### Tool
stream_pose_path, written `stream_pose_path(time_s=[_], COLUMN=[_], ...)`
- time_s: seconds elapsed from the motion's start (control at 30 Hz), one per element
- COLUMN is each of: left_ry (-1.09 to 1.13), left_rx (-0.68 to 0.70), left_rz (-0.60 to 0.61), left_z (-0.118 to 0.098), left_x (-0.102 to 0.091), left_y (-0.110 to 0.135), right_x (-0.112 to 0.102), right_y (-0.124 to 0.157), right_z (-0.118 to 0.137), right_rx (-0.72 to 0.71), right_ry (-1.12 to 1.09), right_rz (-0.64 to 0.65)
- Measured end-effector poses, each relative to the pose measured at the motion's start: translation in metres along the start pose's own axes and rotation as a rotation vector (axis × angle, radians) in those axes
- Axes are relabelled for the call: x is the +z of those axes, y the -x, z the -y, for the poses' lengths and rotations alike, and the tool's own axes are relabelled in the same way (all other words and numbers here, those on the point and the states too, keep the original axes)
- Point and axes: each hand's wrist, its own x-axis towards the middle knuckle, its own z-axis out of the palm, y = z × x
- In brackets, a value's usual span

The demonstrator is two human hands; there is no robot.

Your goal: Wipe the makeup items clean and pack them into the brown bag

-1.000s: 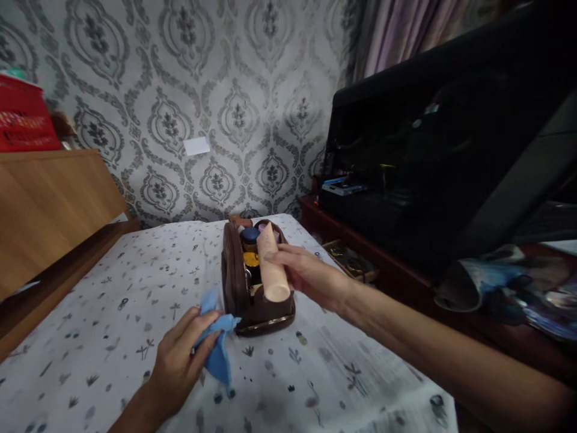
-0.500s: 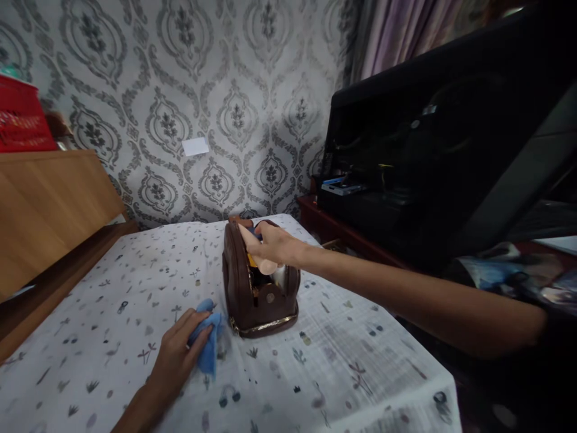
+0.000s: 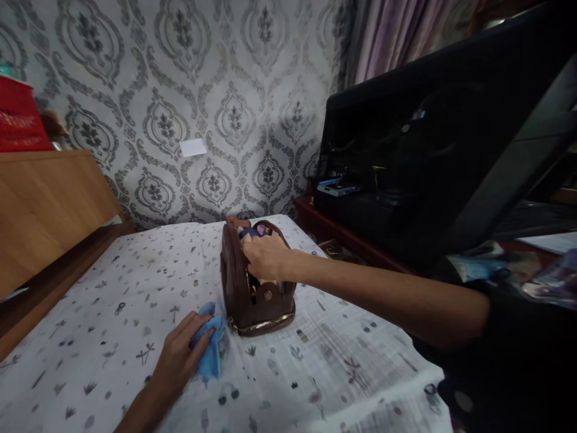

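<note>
A brown zip-up toiletry bag (image 3: 237,288) stands unzipped on the patterned white cloth, with its gold zip lying around the near base. My right hand (image 3: 270,255) reaches down into its opening from the right, fingers curled around a beige tube (image 3: 246,239) that is mostly hidden by the hand. Dark blue and lilac items (image 3: 260,230) show inside the bag beyond my fingers. To the left of the bag, my left hand (image 3: 183,346) is closed on a crumpled blue cloth (image 3: 210,349) and rests on the covered surface.
A large black television (image 3: 424,156) stands on a dark red cabinet (image 3: 311,211) at the right. A wooden headboard-like panel (image 3: 54,210) borders the left side, with a red box (image 3: 20,117) on top. Patterned wallpaper (image 3: 234,120) closes off the back.
My right hand has moved lower into the bag with the beige tube, which was sticking up and is now mostly out of sight. My left hand keeps the blue cloth in place.
</note>
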Motion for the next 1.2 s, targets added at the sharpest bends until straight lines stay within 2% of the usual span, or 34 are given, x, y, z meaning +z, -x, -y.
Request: stream_pose_path(time_s=[0.2,0.47,0.63,0.77,0.87,0.9,0.97,1.03,1.07,1.13,1.2], left_ry=[0.053,0.137,0.104,-0.066,-0.355,-0.463,-0.627,-0.665,-0.649,-0.61,-0.581], left_rx=[-0.05,-0.147,-0.173,-0.2,-0.261,-0.288,-0.349,-0.398,-0.404,-0.385,-0.339], left_rz=[0.012,0.095,0.151,0.169,0.216,0.266,0.442,0.64,0.699,0.69,0.58], left_z=[-0.007,-0.009,-0.009,-0.002,0.01,0.015,0.026,0.037,0.042,0.046,0.043], left_x=[-0.006,-0.011,-0.013,-0.023,-0.038,-0.043,-0.054,-0.063,-0.068,-0.075,-0.078], left_y=[-0.004,-0.011,-0.011,-0.014,-0.023,-0.027,-0.034,-0.039,-0.041,-0.045,-0.053], right_x=[0.001,0.0,0.016,0.027,0.028,0.027,0.023,0.019,0.019,0.024,0.036], right_y=[-0.003,0.011,0.006,0.002,0.001,0.002,0.005,0.009,0.011,0.013,0.011], right_z=[-0.014,-0.025,-0.025,-0.025,-0.024,-0.024,-0.024,-0.028,-0.032,-0.047,-0.067], right_rx=[0.013,-0.056,-0.06,-0.015,-0.005,-0.008,-0.001,0.015,0.027,0.06,0.126], right_ry=[-0.032,-0.075,-0.126,-0.178,-0.23,-0.25,-0.297,-0.342,-0.373,-0.452,-0.558], right_rz=[-0.007,0.069,-0.03,-0.099,-0.081,-0.062,-0.066,-0.137,-0.206,-0.388,-0.587])
